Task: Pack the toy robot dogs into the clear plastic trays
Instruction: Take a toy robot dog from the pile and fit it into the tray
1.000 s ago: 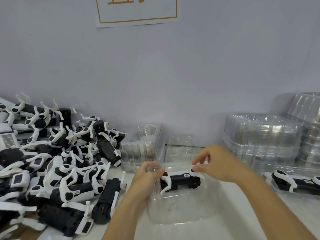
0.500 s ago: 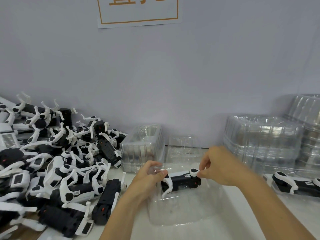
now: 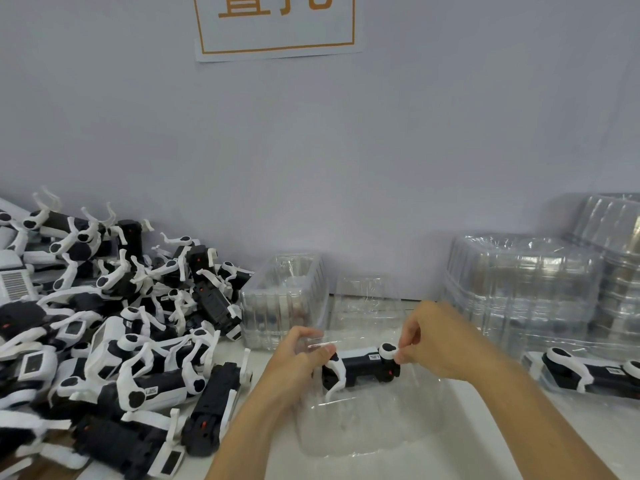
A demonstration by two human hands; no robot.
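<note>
The left hand [image 3: 300, 355] covers the near-left end of the toy dog [image 3: 362, 366], so that end cannot be seen. The clear tray [image 3: 374, 424] is see-through, and its edges are hard to make out. The pile of toy dogs [image 3: 104, 334] is cut off at the left edge. Another packed dog [image 3: 588, 374] runs off the right edge. The sign [image 3: 277, 26] on the far wall is cut off at the top, so its words cannot be read.

light: even, soft | glare: clear trays [image 3: 523, 289] | edges: wide-angle bowing | focus: mildly soft
</note>
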